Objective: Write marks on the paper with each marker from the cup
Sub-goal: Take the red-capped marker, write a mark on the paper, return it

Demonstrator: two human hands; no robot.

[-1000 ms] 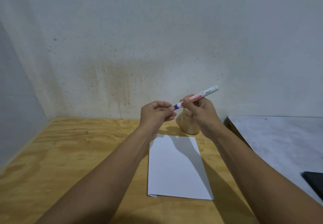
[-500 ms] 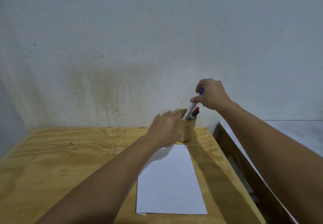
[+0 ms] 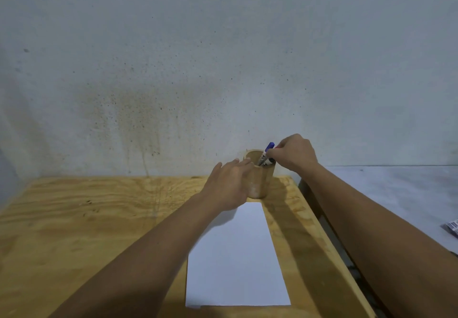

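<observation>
A round wooden cup (image 3: 257, 183) stands at the back of the table, just beyond the white paper (image 3: 238, 258). A blue-capped marker (image 3: 269, 146) leans in the cup, cap up, beside a black-capped marker (image 3: 270, 161). My right hand (image 3: 293, 154) hovers over the cup's right rim. Its fingertips are pinched at the marker tops, and a sliver of a red marker (image 3: 277, 147) shows between them. My left hand (image 3: 228, 183) lies flat against the cup's left side with its fingers apart, touching the rim. The paper shows no marks.
The plywood table (image 3: 99, 231) meets a stained grey wall behind the cup. Its right edge runs close to the paper. Past a dark gap lies a grey surface (image 3: 396, 193) with a small printed packet (image 3: 452, 228) at the frame's edge.
My right hand capped the blue marker, carried it to the cup and lowered it in. My left hand moved from the marker to the cup's side. My view has tilted down.
</observation>
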